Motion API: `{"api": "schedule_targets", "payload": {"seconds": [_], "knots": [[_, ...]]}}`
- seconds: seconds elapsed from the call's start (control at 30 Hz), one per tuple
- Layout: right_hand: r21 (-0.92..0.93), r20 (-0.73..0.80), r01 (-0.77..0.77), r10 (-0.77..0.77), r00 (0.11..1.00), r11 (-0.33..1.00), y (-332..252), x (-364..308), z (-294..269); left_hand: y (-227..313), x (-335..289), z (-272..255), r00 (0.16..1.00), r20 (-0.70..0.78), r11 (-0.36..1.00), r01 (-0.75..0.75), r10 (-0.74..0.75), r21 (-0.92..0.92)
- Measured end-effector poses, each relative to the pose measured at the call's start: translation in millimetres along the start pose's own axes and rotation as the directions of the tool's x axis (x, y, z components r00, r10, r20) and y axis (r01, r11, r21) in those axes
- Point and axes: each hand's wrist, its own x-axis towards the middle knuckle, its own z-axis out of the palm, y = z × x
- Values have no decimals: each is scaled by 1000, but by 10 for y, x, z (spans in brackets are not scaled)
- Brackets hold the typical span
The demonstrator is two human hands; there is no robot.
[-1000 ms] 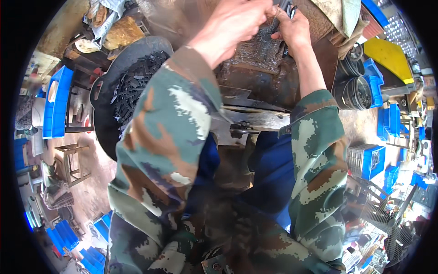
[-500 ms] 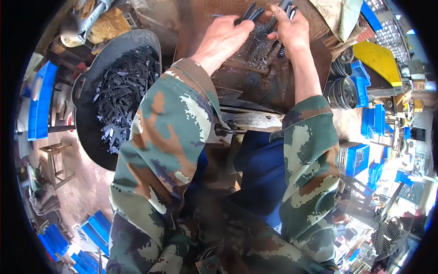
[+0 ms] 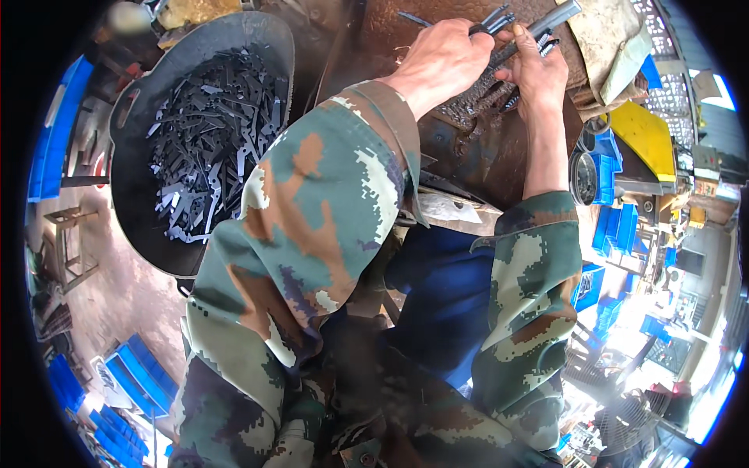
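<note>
My left hand [image 3: 443,65] is closed around several thin dark metal strips [image 3: 495,19], whose ends poke out beyond the fingers. Close beside it on the right, my right hand [image 3: 541,76] grips a grey metal bar [image 3: 557,15] between thumb and fingers. More dark strips show by its fingertips; which of them it holds is hard to make out. Both hands are above a rusty brown metal worktop [image 3: 503,168]. Dark wet sludge [image 3: 468,109] covers part of that surface beneath them. A thin strip [image 3: 413,18] lies beyond my left hand.
Left of the worktop stands a large black basin [image 3: 129,195] heaped with dark metal pieces [image 3: 214,132]. Stained cloth [image 3: 601,47] lies at the far right of the worktop. Blue bins [image 3: 605,168] and a yellow panel [image 3: 644,136] are farther right. A wooden stool [image 3: 70,242] stands at left.
The view has shifted, so basin and worktop appear elsewhere in it. My left hand has come closer to my right, and the grey bar now points up and to the right.
</note>
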Motion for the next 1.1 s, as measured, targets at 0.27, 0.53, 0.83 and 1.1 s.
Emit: {"api": "schedule_targets", "payload": {"seconds": [0.27, 0.53, 0.83, 1.1], "knots": [[26, 38, -18, 17, 999, 999, 19, 7, 22, 24, 9, -12, 1000, -19, 999, -4, 5, 39], [23, 22, -23, 23, 1000, 999, -10, -22, 97, -29, 72, 22, 999, -33, 998, -33, 34, 54], [7, 5, -28, 28, 1000, 1000, -54, -48, 86, 108, 37, -2, 998, 0, 998, 67, -67, -18], [53, 25, -11, 10, 1000, 999, 35, 23, 66, 143, 40, -23, 998, -5, 998, 70, -70, -10]]}}
